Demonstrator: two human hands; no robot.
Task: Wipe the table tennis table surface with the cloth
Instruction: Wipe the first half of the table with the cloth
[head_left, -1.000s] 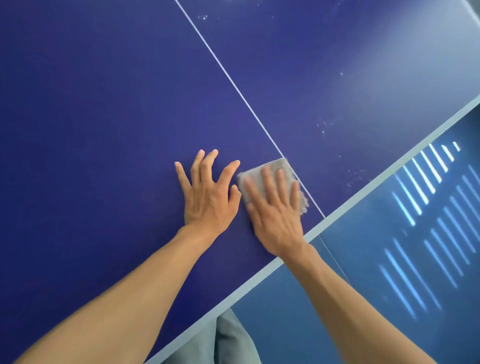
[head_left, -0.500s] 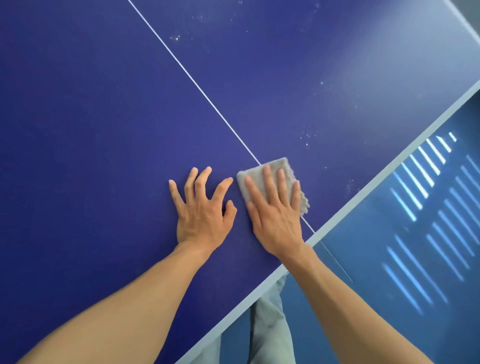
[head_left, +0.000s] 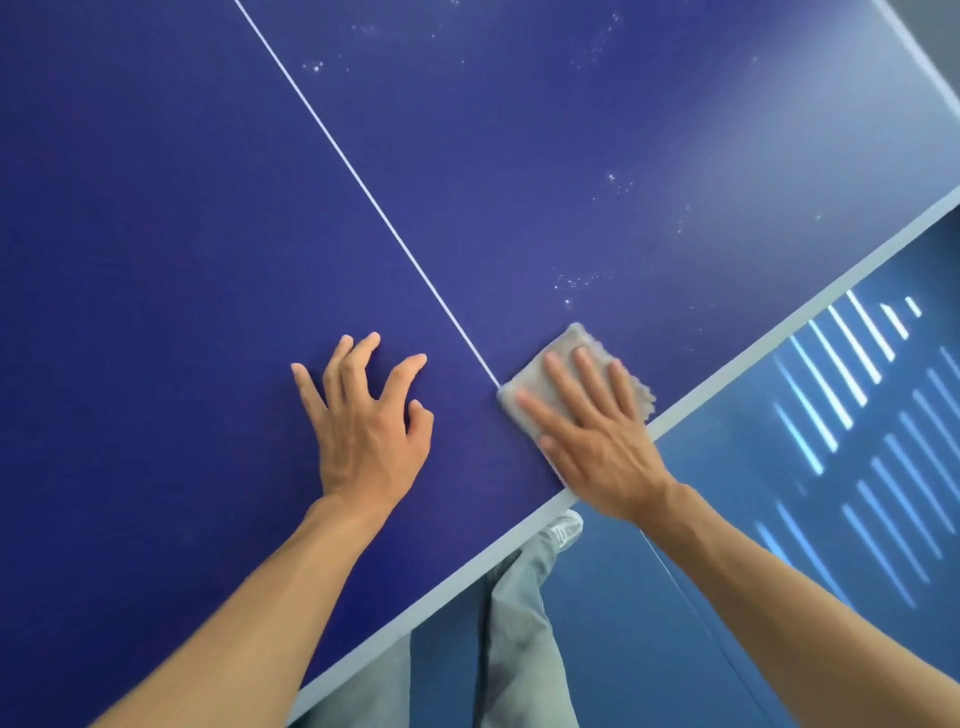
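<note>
The dark blue table (head_left: 156, 208) filled most of what I saw, with its thin white line (head_left: 363, 187) running from the far left down toward me and the pale border (head_left: 779, 327) cutting across on the right, above a lighter blue floor (head_left: 753, 519) streaked with bars of light. My right hand (head_left: 597, 447) lay flat on the grey cloth (head_left: 569, 343), fingers straight and a little apart, pressing it down rather than gripping it. The cloth sat folded at the near end of the white line, just beside the table's border, its frayed right side close to the edge. My left hand (head_left: 363, 431) rested on the bare table to the left of the line, well apart from the cloth, fingers spread and slightly bent, holding nothing. I judged I was mid-wipe, working the strip along the near edge. Pale specks (head_left: 571, 283) lay just beyond the cloth, with more scattered farther off on the right half, so the next stroke called for pushing the cloth away from me through them, with my palm weighted evenly so that it would not bunch or slip off the edge.
</note>
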